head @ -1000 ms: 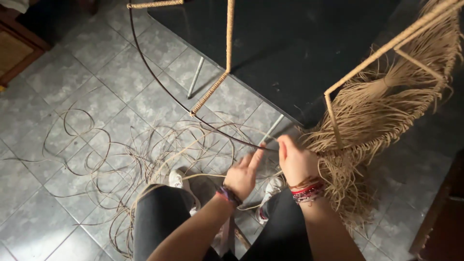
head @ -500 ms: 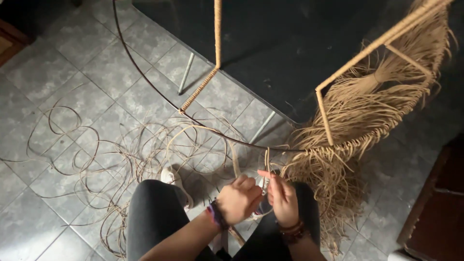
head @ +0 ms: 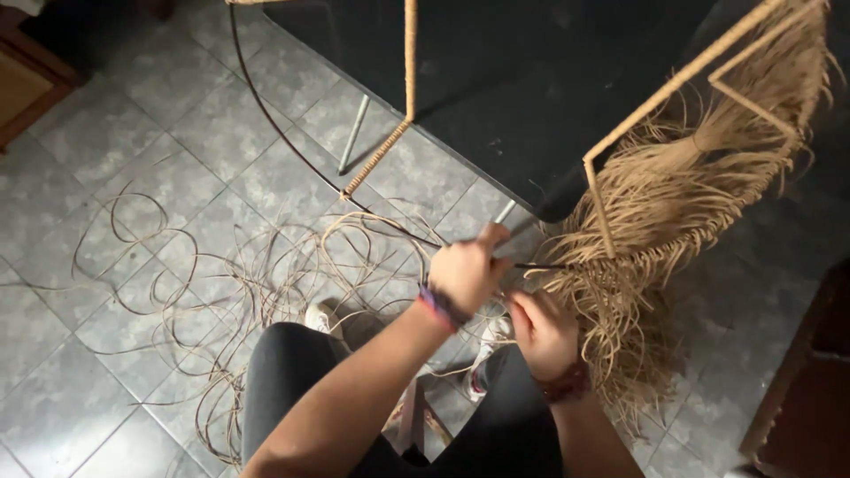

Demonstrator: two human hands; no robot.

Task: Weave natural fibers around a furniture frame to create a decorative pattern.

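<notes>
Hands (head: 467, 270) apparently gripping dark rod (head: 292, 146), fibres (head: 655, 204)

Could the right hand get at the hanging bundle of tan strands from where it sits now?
Probably yes: the right hand sits just beside the hanging strands, with nothing between them; the left hand works higher up, on the dark rod.

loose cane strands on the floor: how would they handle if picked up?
The loose strands lie in springy open loops on the tiled floor, so probably light and flexible yet holding curl. They overlap heavily, so lifting one likely drags and snags others.

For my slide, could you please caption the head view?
Left hand grips dark frame rod; right hand works tan strands over tiled floor.
</notes>
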